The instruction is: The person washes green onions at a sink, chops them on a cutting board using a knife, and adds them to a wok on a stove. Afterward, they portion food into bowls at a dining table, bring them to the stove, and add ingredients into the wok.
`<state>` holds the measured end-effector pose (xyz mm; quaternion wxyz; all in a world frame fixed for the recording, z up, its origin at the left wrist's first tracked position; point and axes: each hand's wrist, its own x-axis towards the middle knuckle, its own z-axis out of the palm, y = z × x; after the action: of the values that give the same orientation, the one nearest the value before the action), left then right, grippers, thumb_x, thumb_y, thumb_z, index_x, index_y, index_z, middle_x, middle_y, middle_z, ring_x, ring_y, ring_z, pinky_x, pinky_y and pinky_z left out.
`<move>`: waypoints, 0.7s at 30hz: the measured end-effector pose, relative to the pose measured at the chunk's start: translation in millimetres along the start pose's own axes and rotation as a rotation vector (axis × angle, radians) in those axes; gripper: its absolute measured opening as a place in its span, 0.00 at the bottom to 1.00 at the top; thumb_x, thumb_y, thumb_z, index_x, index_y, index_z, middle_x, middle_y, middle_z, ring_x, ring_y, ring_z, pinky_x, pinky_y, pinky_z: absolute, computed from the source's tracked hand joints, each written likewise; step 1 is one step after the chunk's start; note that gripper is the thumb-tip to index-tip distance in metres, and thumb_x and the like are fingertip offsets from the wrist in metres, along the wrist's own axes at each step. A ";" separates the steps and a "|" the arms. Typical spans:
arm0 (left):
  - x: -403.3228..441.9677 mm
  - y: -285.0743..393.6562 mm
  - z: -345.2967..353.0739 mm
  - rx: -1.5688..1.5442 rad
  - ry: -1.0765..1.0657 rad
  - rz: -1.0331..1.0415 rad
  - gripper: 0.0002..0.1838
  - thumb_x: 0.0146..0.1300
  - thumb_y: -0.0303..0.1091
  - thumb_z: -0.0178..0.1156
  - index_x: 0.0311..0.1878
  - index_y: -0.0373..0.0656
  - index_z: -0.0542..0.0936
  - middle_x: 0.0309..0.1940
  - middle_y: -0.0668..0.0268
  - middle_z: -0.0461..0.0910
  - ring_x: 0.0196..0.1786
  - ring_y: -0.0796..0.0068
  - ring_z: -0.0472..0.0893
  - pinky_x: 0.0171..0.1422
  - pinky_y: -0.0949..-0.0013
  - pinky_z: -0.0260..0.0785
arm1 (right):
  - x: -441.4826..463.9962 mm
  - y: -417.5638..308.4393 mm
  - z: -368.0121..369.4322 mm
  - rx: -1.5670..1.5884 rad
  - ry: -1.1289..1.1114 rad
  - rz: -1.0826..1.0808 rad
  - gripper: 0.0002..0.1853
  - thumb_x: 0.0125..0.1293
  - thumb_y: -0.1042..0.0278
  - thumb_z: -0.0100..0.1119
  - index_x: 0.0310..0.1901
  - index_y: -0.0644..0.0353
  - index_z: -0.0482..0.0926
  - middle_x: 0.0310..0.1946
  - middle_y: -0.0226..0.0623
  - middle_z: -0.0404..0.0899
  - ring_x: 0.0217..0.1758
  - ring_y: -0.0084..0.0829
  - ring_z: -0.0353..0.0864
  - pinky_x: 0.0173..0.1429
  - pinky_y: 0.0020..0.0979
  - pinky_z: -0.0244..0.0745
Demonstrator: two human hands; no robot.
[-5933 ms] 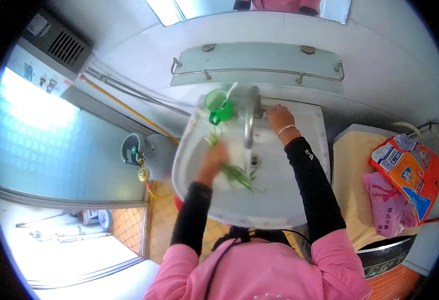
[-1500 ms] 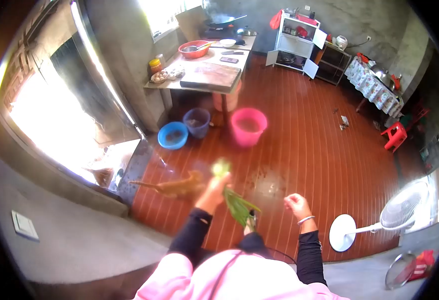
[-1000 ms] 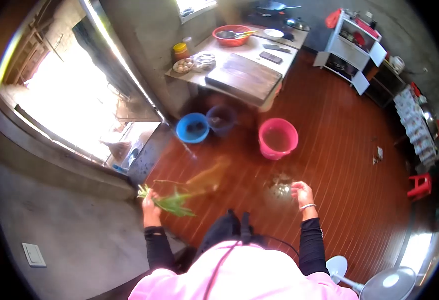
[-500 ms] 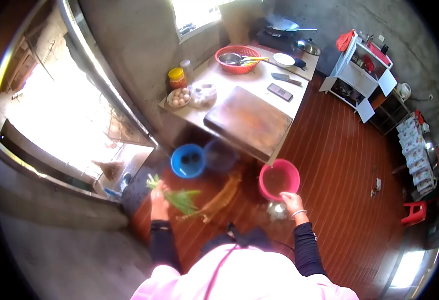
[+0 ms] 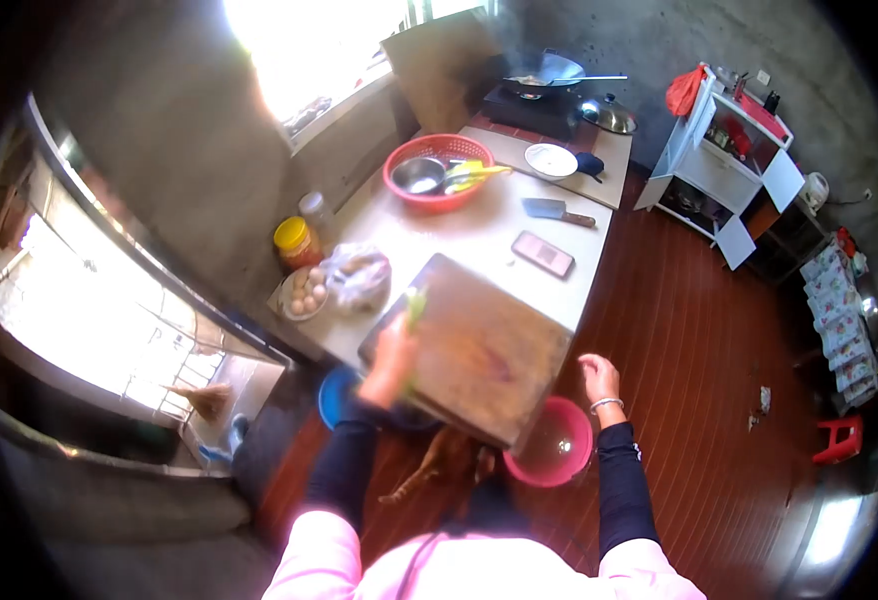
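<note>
My left hand, blurred by motion, is closed around a bunch of leafy greens above the left edge of the thick wooden cutting board. Most of the greens are hidden behind the hand; a pale green end sticks up over the board. To the right of the table, my right hand, with a bracelet at the wrist, is loosely curled with nothing visible in it. It hangs apart from the pink basin, which holds water and sits partly under the board's corner.
On the table are a cleaver, a phone, a red colander, a bowl of eggs and a plastic bag. A wok stands behind. Below are a blue basin and an orange animal.
My left hand has lifted the greens from low over the floor up to the cutting board. My right hand has come away from the pink basin's rim. The view has moved closer to the table.
</note>
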<state>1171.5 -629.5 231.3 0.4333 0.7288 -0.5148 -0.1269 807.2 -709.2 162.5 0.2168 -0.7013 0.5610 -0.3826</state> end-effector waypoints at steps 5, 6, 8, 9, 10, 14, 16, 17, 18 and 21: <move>61.4 -46.8 126.3 0.124 -0.155 0.136 0.09 0.51 0.29 0.56 0.36 0.41 0.69 0.30 0.50 0.73 0.36 0.44 0.73 0.37 0.49 0.65 | 153.5 60.2 61.9 -0.159 0.027 0.003 0.11 0.56 0.78 0.45 0.30 0.59 0.80 0.33 0.45 0.78 0.38 0.43 0.77 0.42 0.38 0.73; 60.9 -60.4 147.1 0.205 -0.177 0.177 0.11 0.50 0.27 0.56 0.36 0.42 0.68 0.31 0.50 0.72 0.37 0.44 0.73 0.38 0.48 0.65 | 180.6 68.7 72.3 -0.230 0.031 -0.021 0.11 0.56 0.78 0.44 0.31 0.59 0.80 0.34 0.45 0.78 0.39 0.44 0.76 0.43 0.39 0.72; 69.8 -46.7 160.9 0.415 -0.419 0.139 0.19 0.46 0.31 0.63 0.41 0.40 0.67 0.39 0.51 0.72 0.43 0.46 0.72 0.42 0.52 0.65 | 236.0 89.1 97.3 -0.296 -0.014 0.026 0.12 0.55 0.79 0.44 0.33 0.59 0.80 0.36 0.45 0.77 0.42 0.46 0.75 0.46 0.39 0.71; 72.0 -32.2 162.0 0.447 -0.448 0.087 0.26 0.44 0.33 0.65 0.47 0.40 0.67 0.43 0.53 0.71 0.47 0.49 0.71 0.46 0.53 0.65 | 257.1 97.0 106.3 -0.304 -0.052 0.033 0.12 0.56 0.78 0.44 0.37 0.61 0.79 0.39 0.45 0.77 0.46 0.45 0.74 0.51 0.38 0.69; 72.3 -23.5 163.2 0.479 -0.476 0.032 0.32 0.43 0.36 0.67 0.52 0.39 0.66 0.47 0.54 0.70 0.50 0.52 0.70 0.50 0.54 0.64 | 278.7 106.4 117.4 -0.304 -0.069 0.035 0.12 0.56 0.78 0.44 0.37 0.61 0.79 0.39 0.45 0.77 0.46 0.45 0.74 0.51 0.38 0.69; 75.1 -12.8 152.6 0.650 -0.455 0.053 0.46 0.42 0.44 0.68 0.63 0.38 0.56 0.59 0.56 0.61 0.63 0.56 0.58 0.64 0.50 0.49 | 352.6 131.9 158.7 -0.523 -0.091 -0.051 0.15 0.61 0.74 0.41 0.48 0.62 0.73 0.51 0.42 0.72 0.57 0.41 0.67 0.59 0.37 0.64; 68.4 -19.0 142.6 0.677 -0.446 0.126 0.44 0.44 0.46 0.67 0.61 0.35 0.58 0.60 0.54 0.60 0.64 0.53 0.58 0.65 0.46 0.48 | 378.5 156.9 181.7 -0.714 -0.072 -0.065 0.19 0.63 0.71 0.40 0.55 0.59 0.68 0.57 0.39 0.66 0.63 0.39 0.61 0.63 0.39 0.58; 65.1 -23.5 141.3 0.712 -0.462 0.107 0.42 0.46 0.45 0.65 0.61 0.33 0.59 0.61 0.53 0.59 0.65 0.52 0.56 0.66 0.45 0.46 | 389.9 143.9 181.8 -0.725 -0.177 0.024 0.21 0.64 0.69 0.38 0.59 0.56 0.64 0.62 0.37 0.60 0.67 0.38 0.55 0.66 0.43 0.53; 57.3 -37.5 143.1 0.733 -0.478 0.104 0.41 0.48 0.46 0.63 0.61 0.33 0.59 0.63 0.51 0.57 0.66 0.50 0.55 0.66 0.45 0.45 | 402.5 142.5 183.5 -0.722 -0.165 0.015 0.21 0.64 0.69 0.38 0.59 0.56 0.64 0.62 0.37 0.60 0.67 0.38 0.55 0.66 0.43 0.53; 47.3 -67.5 152.4 0.683 -0.493 0.066 0.39 0.51 0.46 0.60 0.62 0.32 0.58 0.64 0.50 0.55 0.67 0.50 0.53 0.67 0.45 0.43 | 422.2 157.8 206.2 -0.882 -0.177 0.017 0.20 0.63 0.69 0.40 0.58 0.50 0.66 0.58 0.35 0.65 0.63 0.37 0.60 0.62 0.50 0.54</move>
<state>1139.2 -740.1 101.9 0.0347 0.7616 -0.6384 -0.1056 902.8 -1180.9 44.2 -0.0522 -0.7520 0.6556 -0.0436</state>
